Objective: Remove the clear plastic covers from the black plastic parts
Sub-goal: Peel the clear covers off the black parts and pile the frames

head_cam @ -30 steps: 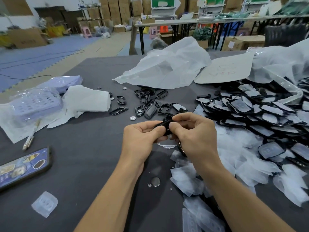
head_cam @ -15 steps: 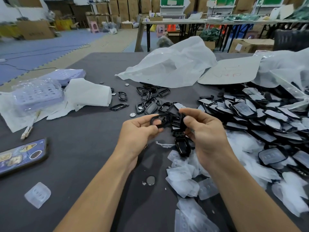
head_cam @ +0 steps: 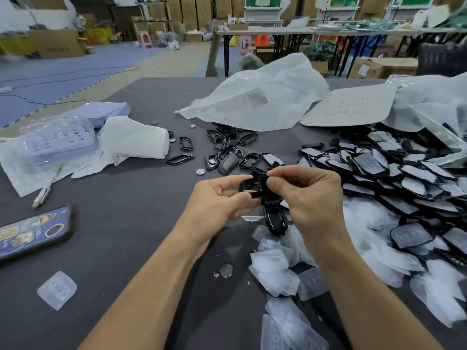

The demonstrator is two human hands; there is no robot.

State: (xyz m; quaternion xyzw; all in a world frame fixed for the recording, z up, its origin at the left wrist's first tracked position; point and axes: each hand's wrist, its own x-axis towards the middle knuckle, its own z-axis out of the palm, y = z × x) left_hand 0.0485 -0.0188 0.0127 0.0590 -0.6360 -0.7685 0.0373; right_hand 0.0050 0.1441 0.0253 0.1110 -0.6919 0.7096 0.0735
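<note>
My left hand (head_cam: pixel 219 198) pinches a black plastic frame (head_cam: pixel 249 188) above the middle of the dark table. My right hand (head_cam: pixel 309 195) pinches a second black piece (head_cam: pixel 264 181) right beside it, and the two pieces touch or overlap. Just below them a glossy black part (head_cam: pixel 275 221) lies on the table. A heap of black parts with clear covers (head_cam: pixel 409 178) fills the right side. Loose clear covers (head_cam: pixel 280 271) are strewn under my right forearm. Bare black frames (head_cam: pixel 227 154) lie scattered beyond my hands.
A phone (head_cam: pixel 32 233) lies at the left edge, with one clear cover (head_cam: pixel 56 290) nearer me. Lilac trays in plastic (head_cam: pixel 58 141) and white paper (head_cam: pixel 134 140) sit at far left. A white plastic bag (head_cam: pixel 260 102) and a card sheet (head_cam: pixel 351 107) lie behind. A coin cell (head_cam: pixel 225 270) rests between my forearms.
My hands pulled apart from one joined black part, each taking a piece, then came close again. A glossy black part came into view on the table below them.
</note>
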